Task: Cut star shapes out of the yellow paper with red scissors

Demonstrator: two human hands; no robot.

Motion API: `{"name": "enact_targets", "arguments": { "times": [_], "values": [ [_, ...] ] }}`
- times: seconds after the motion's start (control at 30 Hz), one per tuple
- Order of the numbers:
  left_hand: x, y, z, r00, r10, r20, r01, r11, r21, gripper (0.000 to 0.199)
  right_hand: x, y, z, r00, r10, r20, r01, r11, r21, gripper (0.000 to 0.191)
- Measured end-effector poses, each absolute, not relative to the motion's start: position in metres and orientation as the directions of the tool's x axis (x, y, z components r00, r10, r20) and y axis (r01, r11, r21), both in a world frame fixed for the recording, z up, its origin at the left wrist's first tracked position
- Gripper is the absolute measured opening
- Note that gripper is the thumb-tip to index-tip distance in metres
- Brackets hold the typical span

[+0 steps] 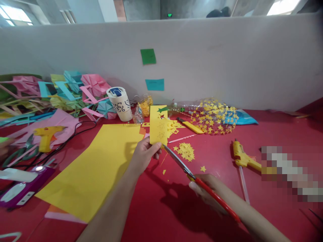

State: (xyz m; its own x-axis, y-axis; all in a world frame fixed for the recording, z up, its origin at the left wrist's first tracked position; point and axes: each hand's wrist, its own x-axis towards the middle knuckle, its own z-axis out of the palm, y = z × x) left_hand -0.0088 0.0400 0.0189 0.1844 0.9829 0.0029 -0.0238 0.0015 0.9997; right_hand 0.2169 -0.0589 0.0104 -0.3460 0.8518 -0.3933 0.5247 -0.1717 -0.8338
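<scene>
Pinched in my left hand (144, 154) is an upright strip of yellow paper (158, 126), with star outlines drawn on it and star-shaped holes near its top. My right hand (210, 190) grips red-handled scissors (180, 164), whose tips reach the strip's lower right corner. The blades look nearly closed. On the red table beyond them lies a pile of small cut-out yellow stars (186, 151), and one loose star (203, 169) sits nearer my right hand. Yellow offcuts (174, 126) with holes lie behind the strip.
Large yellow sheets (101, 161) cover the left side. A white cup (119, 104), a yellow cutter (190, 126) and a star-covered bottle (214, 116) stand or lie behind. Glue guns rest left (47, 137) and right (242, 156). Another person's hand (3, 148) shows at far left, near a purple power strip (37, 183).
</scene>
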Motion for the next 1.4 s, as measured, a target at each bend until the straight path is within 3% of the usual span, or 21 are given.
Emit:
{"name": "enact_targets", "arguments": {
  "times": [0.2,0.43,0.63,0.97,1.13,1.4],
  "values": [
    [-0.009,0.04,0.017,0.19,0.982,-0.001,-0.037,0.008,0.999,0.019,0.217,-0.058,0.015,-0.356,0.848,-0.393,0.542,-0.155,-0.826,0.054],
    [-0.004,0.035,0.02,0.151,0.988,-0.014,-0.116,0.032,0.993,0.018,0.217,-0.058,0.014,-0.411,0.849,-0.333,0.431,-0.141,-0.891,0.054],
    [0.004,0.027,0.027,0.189,0.981,-0.035,-0.039,0.044,0.998,0.026,0.216,-0.063,0.012,-0.42,0.867,-0.268,0.384,-0.098,-0.918,0.06],
    [0.012,0.022,0.023,0.17,0.985,-0.016,-0.035,0.022,0.999,0.03,0.207,-0.067,0.008,-0.414,0.853,-0.317,0.244,-0.231,-0.942,0.059],
    [0.015,0.02,0.015,0.151,0.988,0.007,-0.095,0.008,0.995,0.028,0.198,-0.071,0.003,-0.325,0.846,-0.422,0.24,-0.357,-0.903,0.061],
    [0.02,0.02,0.011,0.144,0.99,-0.002,-0.189,0.03,0.981,0.028,0.196,-0.072,0.0,-0.274,0.882,-0.383,0.27,-0.312,-0.911,0.052]
  ]
}}
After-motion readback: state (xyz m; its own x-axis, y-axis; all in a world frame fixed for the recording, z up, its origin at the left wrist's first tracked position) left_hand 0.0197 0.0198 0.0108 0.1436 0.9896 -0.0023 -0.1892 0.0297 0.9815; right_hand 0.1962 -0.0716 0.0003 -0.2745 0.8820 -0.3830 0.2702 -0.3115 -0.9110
